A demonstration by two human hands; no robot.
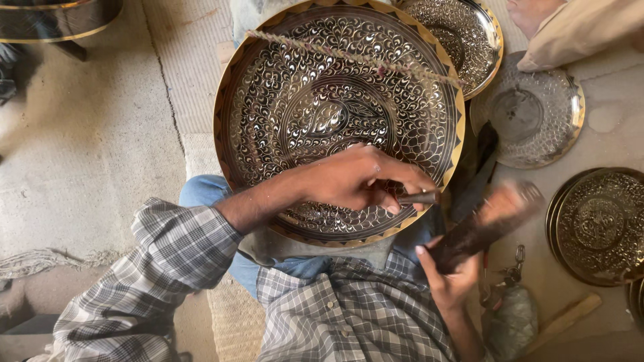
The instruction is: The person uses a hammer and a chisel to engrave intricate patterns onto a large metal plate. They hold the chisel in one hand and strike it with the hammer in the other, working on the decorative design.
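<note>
Your left hand (355, 179) grips a small chisel (419, 198) against the lower rim of the big tray (268, 100) on your lap; your right hand (451, 275) clenches a blurred mallet (486, 224). Most of the tray looks already engraved.

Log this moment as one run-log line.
left hand: pinches chisel against engraved brass tray | right hand: grips blurred hammer | smaller engraved plates: nearby

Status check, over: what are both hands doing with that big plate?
Left hand pinching a chisel against the engraved plate. Right hand gripping a blurred mallet. A cord lies across the plate.
</note>
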